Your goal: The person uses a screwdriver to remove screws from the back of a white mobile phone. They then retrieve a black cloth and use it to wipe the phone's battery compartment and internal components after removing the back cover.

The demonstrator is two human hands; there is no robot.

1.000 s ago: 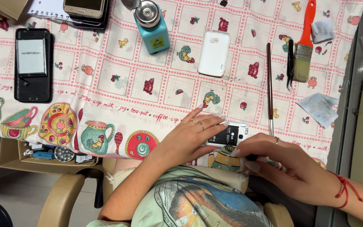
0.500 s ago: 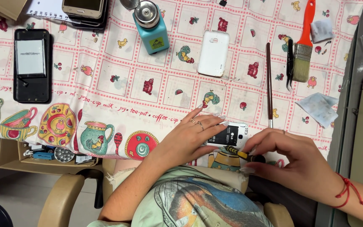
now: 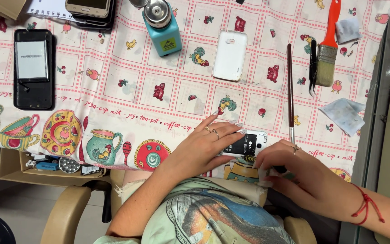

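Change since a second ago: right hand (image 3: pixel 301 174) has drawn slightly nearer the table's near edge, fingers now curled on a small part at the opened phone (image 3: pixel 248 143); work on the phone continues. Left hand (image 3: pixel 202 149): flat, fingers spread, pinning the phone's left end. Phone: near edge, right of centre, on patterned tablecloth (image 3: pixel 113 108).

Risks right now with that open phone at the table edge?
1. The opened phone lies at the table's near edge, pinned only by the left hand; a slip might drop it onto the lap.
2. The right hand works next to the thin brush; a nudge may roll it.
3. The teal dispenser bottle looks uncapped; knocking it may spill.
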